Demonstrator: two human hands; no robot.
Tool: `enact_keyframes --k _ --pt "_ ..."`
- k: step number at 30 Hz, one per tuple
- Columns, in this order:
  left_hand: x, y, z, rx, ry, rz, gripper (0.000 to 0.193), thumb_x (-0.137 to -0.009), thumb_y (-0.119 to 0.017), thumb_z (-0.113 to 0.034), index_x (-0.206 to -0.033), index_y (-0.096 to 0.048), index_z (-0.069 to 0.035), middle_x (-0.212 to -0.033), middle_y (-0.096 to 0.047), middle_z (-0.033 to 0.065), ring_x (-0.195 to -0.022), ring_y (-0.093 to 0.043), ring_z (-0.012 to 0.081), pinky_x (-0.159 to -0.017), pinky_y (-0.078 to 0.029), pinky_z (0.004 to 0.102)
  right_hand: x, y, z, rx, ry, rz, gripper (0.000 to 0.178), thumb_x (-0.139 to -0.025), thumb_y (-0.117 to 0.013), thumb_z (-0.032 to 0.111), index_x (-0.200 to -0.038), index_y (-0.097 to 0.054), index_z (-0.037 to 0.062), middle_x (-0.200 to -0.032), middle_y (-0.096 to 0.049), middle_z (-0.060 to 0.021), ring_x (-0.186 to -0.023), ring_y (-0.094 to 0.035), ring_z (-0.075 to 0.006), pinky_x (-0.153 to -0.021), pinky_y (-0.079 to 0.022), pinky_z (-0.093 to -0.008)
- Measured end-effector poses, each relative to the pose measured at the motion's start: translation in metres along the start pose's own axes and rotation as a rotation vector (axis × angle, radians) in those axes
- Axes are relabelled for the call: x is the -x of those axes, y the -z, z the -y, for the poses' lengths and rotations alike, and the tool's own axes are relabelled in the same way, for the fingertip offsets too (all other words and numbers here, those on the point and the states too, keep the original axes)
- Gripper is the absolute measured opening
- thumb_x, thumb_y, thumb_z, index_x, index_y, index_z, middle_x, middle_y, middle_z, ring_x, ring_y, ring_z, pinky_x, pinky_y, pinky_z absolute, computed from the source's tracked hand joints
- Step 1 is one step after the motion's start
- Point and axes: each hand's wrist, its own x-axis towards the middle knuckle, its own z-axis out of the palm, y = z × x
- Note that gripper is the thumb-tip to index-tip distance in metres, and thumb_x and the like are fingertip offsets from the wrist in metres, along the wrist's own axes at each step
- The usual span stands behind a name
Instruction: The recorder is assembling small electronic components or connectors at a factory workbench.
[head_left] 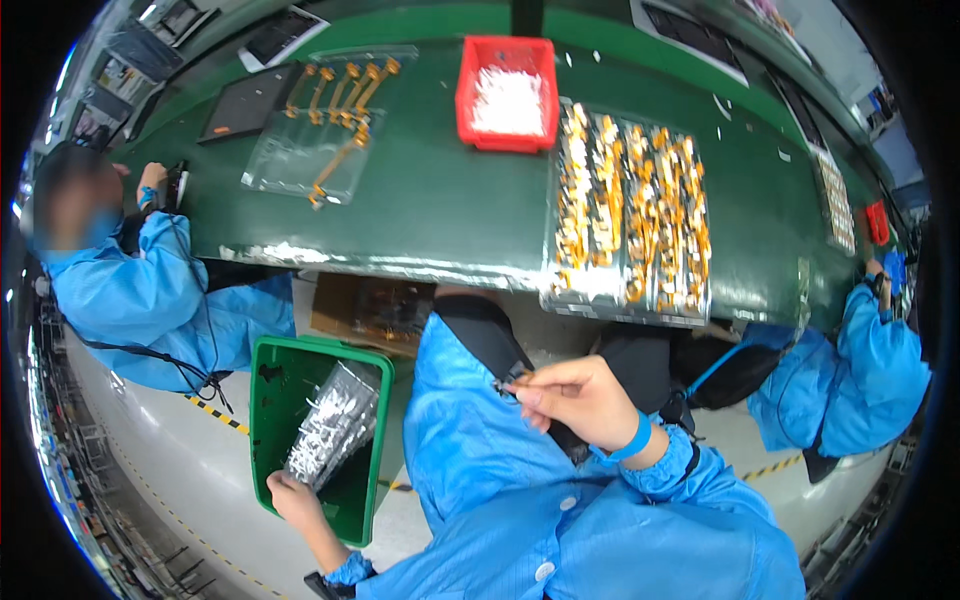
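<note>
My right hand (580,400) is raised in front of my lap, thumb and fingers pinched on a small dark part (506,384), too small to make out fully. Down at the left, my left hand (297,505) is closed at the lower end of a clear plastic tray (352,395) scattered with white strips. That tray leans inside a green bin (377,470), and the hand is beside the bin's left rim. The fingertips of the left hand are partly hidden.
On the green bench (420,215) stand a red box (507,142) of white pieces and a tray (632,215) of orange flex cables. Another clear tray (270,165) with several flex cables lies left. A cardboard box (325,305) is below. People (150,290) sit on both sides.
</note>
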Motion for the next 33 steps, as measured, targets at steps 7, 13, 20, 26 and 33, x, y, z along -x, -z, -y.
enact_keyframes --k 7,13,20,26,33 --pt "0.040 -0.007 -0.076 0.173 -0.078 0.223 0.012 -0.085 -0.065 -0.009 -0.088 -0.067 0.003 -0.068 -0.067 0.0194 -0.062 -0.068 0.0318 -0.059 -0.051 0.0440 -0.014 -0.012 0.008 -0.086 -0.022 0.023 0.020 -0.092 -0.065 0.002 -0.108 -0.063 -0.0089 -0.099 -0.070 -0.0195 -0.093 -0.070 -0.0251 -0.079 -0.058 -0.0323" --pt "0.073 0.006 -0.180 1.427 0.308 1.369 0.033 -0.103 -0.048 -0.021 -0.114 -0.059 0.007 -0.104 -0.068 0.0204 -0.097 -0.068 0.0274 -0.088 -0.054 0.0369 -0.019 -0.029 0.003 -0.043 0.023 0.065 0.016 -0.090 -0.065 -0.002 -0.105 -0.062 -0.0079 -0.103 -0.069 -0.0194 -0.099 -0.069 -0.0245 -0.085 -0.057 -0.0327" --pt "0.041 0.012 -0.249 1.704 0.347 1.487 0.035 -0.102 -0.050 -0.023 -0.122 -0.057 0.006 -0.114 -0.065 0.0196 -0.101 -0.066 0.0250 -0.090 -0.052 0.0364 -0.031 -0.045 -0.012 0.361 0.329 0.028 0.018 -0.084 -0.072 0.006 -0.101 -0.071 0.0004 -0.094 -0.074 -0.0097 -0.085 -0.072 -0.0145 -0.075 -0.056 -0.0259" --pt "0.003 0.004 -0.261 1.670 0.288 1.422 0.020 -0.094 -0.062 -0.011 -0.109 -0.065 0.003 -0.091 -0.070 0.0119 -0.076 -0.069 0.0182 -0.069 -0.057 0.0290 -0.040 -0.062 0.000 0.609 0.455 0.078 0.028 -0.082 -0.074 0.009 -0.109 -0.068 0.0025 -0.102 -0.072 -0.0117 -0.090 -0.072 -0.0201 -0.081 -0.057 -0.0299" --pt "-0.114 0.033 -0.294 1.331 -0.255 1.205 0.017 -0.093 -0.062 -0.009 -0.103 -0.066 0.004 -0.085 -0.069 0.0109 -0.069 -0.068 0.0176 -0.063 -0.056 0.0270 -0.040 -0.067 0.008 0.503 0.443 0.143 0.051 -0.084 -0.071 0.003 -0.132 -0.052 0.0020 -0.129 -0.060 -0.0156 -0.110 -0.066 -0.0236 -0.095 -0.054 -0.0356"
